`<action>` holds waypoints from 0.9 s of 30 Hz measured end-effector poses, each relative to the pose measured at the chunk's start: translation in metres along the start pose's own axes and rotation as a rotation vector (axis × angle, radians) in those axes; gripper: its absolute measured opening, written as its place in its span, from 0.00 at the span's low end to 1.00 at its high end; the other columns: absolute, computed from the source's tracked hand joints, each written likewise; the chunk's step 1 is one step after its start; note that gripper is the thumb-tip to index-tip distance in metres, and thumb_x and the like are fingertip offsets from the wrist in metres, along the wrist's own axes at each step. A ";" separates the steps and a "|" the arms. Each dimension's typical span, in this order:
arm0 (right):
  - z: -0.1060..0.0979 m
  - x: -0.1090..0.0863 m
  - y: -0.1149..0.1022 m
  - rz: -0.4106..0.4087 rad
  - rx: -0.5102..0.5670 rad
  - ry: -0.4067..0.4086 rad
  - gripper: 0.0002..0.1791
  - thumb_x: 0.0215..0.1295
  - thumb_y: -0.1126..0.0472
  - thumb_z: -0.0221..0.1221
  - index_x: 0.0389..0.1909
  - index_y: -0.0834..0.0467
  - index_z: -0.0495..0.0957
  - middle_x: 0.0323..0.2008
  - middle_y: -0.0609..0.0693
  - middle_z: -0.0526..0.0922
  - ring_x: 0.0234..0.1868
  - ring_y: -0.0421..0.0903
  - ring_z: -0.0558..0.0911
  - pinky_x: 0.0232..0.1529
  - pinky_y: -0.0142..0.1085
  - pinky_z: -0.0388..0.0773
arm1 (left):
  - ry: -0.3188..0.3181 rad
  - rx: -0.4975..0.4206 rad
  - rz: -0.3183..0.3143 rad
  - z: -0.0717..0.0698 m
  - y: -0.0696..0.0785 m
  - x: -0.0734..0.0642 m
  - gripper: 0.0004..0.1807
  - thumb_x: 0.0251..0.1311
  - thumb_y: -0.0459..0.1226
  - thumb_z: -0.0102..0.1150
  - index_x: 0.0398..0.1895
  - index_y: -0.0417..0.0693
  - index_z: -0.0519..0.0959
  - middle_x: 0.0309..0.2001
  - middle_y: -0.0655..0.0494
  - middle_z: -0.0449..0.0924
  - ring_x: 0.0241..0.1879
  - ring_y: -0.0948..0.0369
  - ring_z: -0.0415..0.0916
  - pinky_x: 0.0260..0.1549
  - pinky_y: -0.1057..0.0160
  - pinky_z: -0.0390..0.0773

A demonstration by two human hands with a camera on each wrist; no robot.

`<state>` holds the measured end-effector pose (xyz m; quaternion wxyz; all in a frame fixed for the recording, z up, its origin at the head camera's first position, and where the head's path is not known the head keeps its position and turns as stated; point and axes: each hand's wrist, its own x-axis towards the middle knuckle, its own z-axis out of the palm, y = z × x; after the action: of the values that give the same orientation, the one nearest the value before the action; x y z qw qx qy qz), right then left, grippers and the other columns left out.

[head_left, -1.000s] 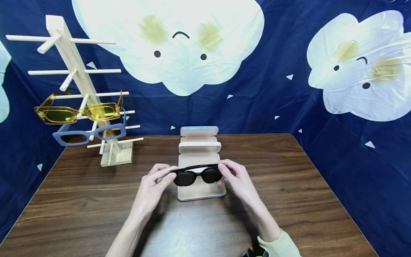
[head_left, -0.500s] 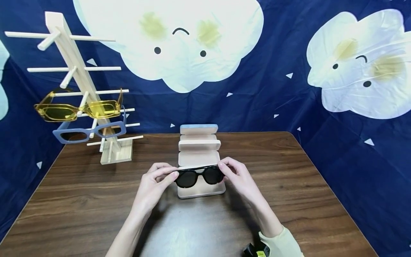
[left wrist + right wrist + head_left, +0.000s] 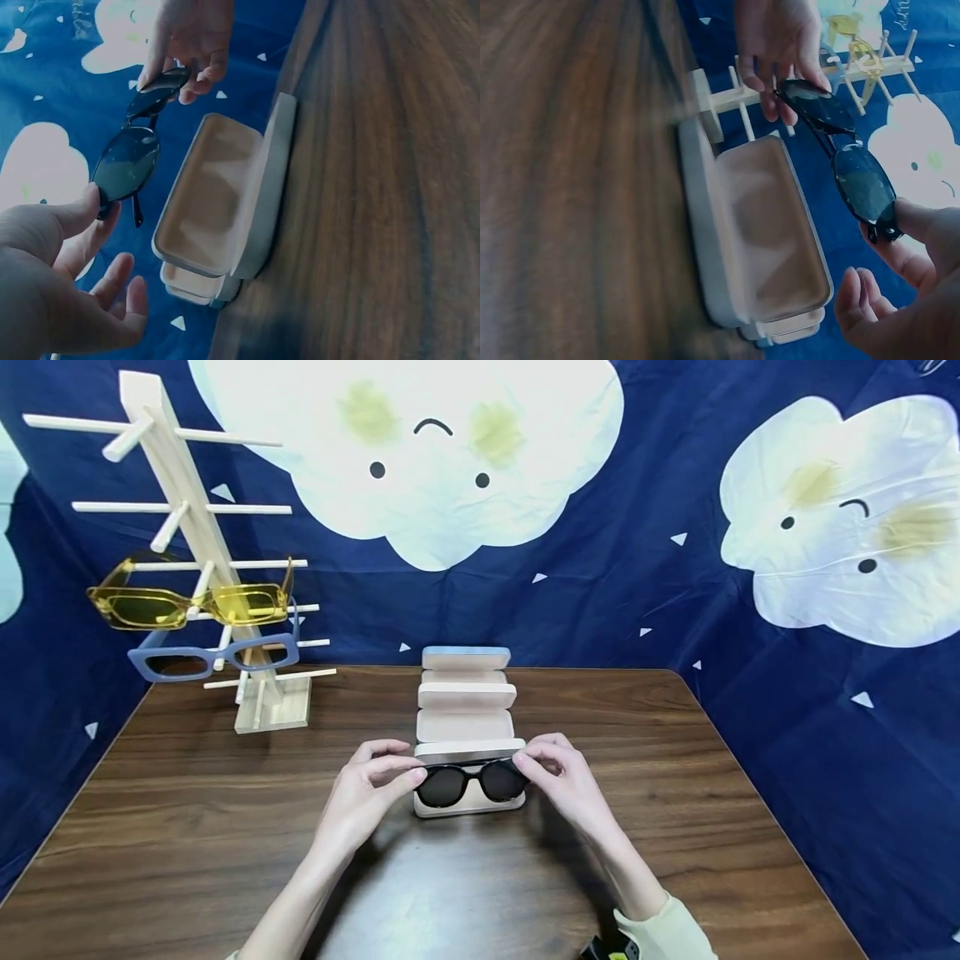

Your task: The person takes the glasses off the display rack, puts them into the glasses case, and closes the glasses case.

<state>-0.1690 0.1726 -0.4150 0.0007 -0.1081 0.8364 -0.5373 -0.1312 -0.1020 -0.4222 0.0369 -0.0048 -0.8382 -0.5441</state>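
Backed by a dark blue cloth backdrop [image 3: 600, 618] printed with white frowning clouds and small white triangles. Placed over a brown wood-grain table [image 3: 187, 843]. Flanked on the far left, well apart from both hands, by a tall pale-wood display stand [image 3: 177, 468] with round pegs at several levels. Ranged front to back, mid-table: a row of open, pale beige, round-cornered cases [image 3: 465, 725], the front one with lid raised. Hung on lower pegs, one above the other: angular yellow see-through glasses [image 3: 153, 610] with tinted lenses, then thick blue-framed rectangular glasses [image 3: 178, 666].

Held apart, one at either end of the same frame: the bare left hand [image 3: 367, 785] and the bare right hand [image 3: 561, 777]. Clamped, each by thumb and fingers, on glossy black sunglasses [image 3: 491, 782] with dark rounded lenses and a straight brow bar. Suspended squarely between the two, above the front case and, in both wrist views, clear of it. Overlapping that case's base in the head view, just in front of the raised lid. Turned with lenses toward the person, brow bar uppermost. Stretched lengthwise from hand to hand, left to right, nearly level, roughly along the length of the front case. At the bottom edge, near the right wrist: a small black object [image 3: 596, 950], partly cut off.
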 end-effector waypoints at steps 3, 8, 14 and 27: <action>0.000 -0.002 0.005 0.017 -0.005 0.026 0.09 0.57 0.49 0.65 0.32 0.50 0.84 0.45 0.50 0.76 0.41 0.41 0.79 0.42 0.29 0.76 | 0.001 0.040 -0.001 0.002 -0.002 0.000 0.11 0.53 0.52 0.65 0.36 0.62 0.85 0.57 0.63 0.72 0.47 0.60 0.76 0.48 0.58 0.74; 0.001 -0.003 0.012 0.063 0.012 0.043 0.10 0.55 0.48 0.66 0.31 0.50 0.85 0.52 0.53 0.75 0.41 0.43 0.81 0.44 0.31 0.76 | 0.010 0.080 -0.031 0.008 -0.005 0.002 0.12 0.51 0.52 0.66 0.36 0.61 0.86 0.59 0.63 0.71 0.50 0.59 0.73 0.49 0.56 0.73; 0.003 0.000 0.023 0.107 0.020 0.044 0.11 0.54 0.48 0.67 0.32 0.52 0.85 0.55 0.52 0.75 0.45 0.46 0.81 0.47 0.35 0.76 | 0.034 0.122 -0.042 0.015 -0.010 0.008 0.11 0.50 0.49 0.69 0.34 0.56 0.87 0.59 0.59 0.74 0.56 0.56 0.69 0.49 0.55 0.73; 0.011 0.010 0.041 0.157 -0.012 0.087 0.10 0.50 0.50 0.70 0.28 0.53 0.87 0.48 0.51 0.81 0.54 0.45 0.76 0.58 0.41 0.68 | 0.069 0.169 -0.049 0.022 -0.018 0.017 0.11 0.48 0.46 0.71 0.32 0.52 0.87 0.55 0.54 0.78 0.60 0.50 0.67 0.56 0.50 0.66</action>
<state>-0.1850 0.1770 -0.4558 0.0058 -0.0185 0.8448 -0.5347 -0.1499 -0.0895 -0.4463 0.0529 0.0376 -0.8793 -0.4719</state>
